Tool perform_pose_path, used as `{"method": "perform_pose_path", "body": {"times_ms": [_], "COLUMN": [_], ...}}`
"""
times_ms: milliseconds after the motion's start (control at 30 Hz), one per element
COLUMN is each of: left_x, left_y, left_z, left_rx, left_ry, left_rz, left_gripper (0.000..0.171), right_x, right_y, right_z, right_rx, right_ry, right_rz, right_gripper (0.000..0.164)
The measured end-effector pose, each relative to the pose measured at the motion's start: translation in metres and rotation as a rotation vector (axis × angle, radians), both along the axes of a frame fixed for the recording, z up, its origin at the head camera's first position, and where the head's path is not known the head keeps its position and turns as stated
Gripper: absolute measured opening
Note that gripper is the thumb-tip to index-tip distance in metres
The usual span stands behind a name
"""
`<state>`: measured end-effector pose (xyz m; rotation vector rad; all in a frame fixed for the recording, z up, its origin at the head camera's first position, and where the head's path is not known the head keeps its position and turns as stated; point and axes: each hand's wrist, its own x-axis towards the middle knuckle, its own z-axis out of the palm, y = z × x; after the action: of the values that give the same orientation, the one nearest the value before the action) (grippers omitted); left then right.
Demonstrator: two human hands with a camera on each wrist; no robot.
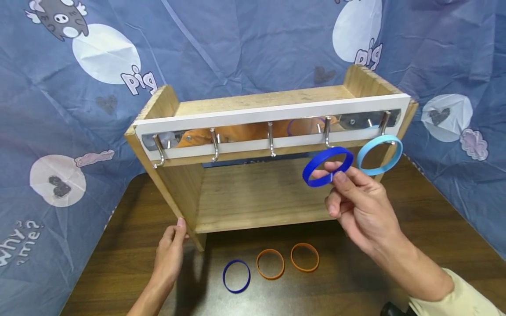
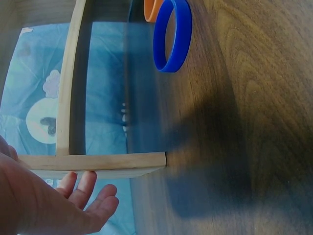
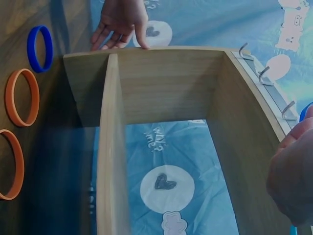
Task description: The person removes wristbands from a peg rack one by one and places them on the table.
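- Pinched the dark blue band [image 1: 318, 181] between thumb and fingers of the right hand [image 1: 367, 210], in front of the wooden rack [image 1: 257, 199] and just below the tip of the fourth hook [image 1: 327, 131] from the left; could not determine contact with that hook.
- Rested the relaxed left hand [image 1: 168, 250] against the rack's lower left side, with the thumb at the front edge and fingers loosely bent by the outer face.
- Hung from the fifth hook [image 1: 384, 123], just beside the right fingers: light blue band [image 1: 373, 171].
- Showed an open-fronted bay between the lower shelf board and the white rail [image 1: 237, 117].
- Lay flat in a row before the rack, apart from one another and from its lower edge: loose blue band [image 2: 184, 36] and two orange bands [image 3: 10, 100].
- Showed pale, straight-grained boards in the rack, a reflective metal strip [image 1: 245, 131] in the rail, and J-shaped, shiny hooks.
- Showed smooth, thin-walled, round bands.
- Showed dark brown wood grain and a soft glare on the tabletop [image 1: 118, 250].
- Showed wrinkles, pale discs and "pig" lettering on the blue cloth [image 1: 237, 52] behind.
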<state>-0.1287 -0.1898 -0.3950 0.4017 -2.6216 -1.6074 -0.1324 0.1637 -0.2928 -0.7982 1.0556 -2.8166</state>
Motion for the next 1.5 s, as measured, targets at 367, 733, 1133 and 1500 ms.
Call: {"method": "perform_pose_path", "body": {"times_ms": [367, 733, 1133, 1500], "left_x": [0.001, 0.001, 0.001, 0.001], "left_y": [0.001, 0.001, 0.002, 0.001], "left_z": [0.001, 0.001, 0.001, 0.0], "left_rx": [0.006, -0.019, -0.017, -0.006], "left_ry": [-0.015, 0.011, -0.001, 0.0], "left_rz": [-0.003, 0.006, 0.006, 0.007], "left_gripper": [0.066, 0.064, 0.065, 0.065], "right_x": [0.006, 0.012, 0.012, 0.012], "right_y": [0.008, 0.027, 0.035, 0.048], "right_z": [-0.005, -0.021, -0.029, -0.038], "right_rx": [0.133, 0.38, 0.501, 0.569], "right_ry": [-0.026, -0.107, -0.134, -0.143], "right_rz": [0.046, 0.019, -0.013, -0.011], "right_gripper": [0.03, 0.029, 0.028, 0.028]}}
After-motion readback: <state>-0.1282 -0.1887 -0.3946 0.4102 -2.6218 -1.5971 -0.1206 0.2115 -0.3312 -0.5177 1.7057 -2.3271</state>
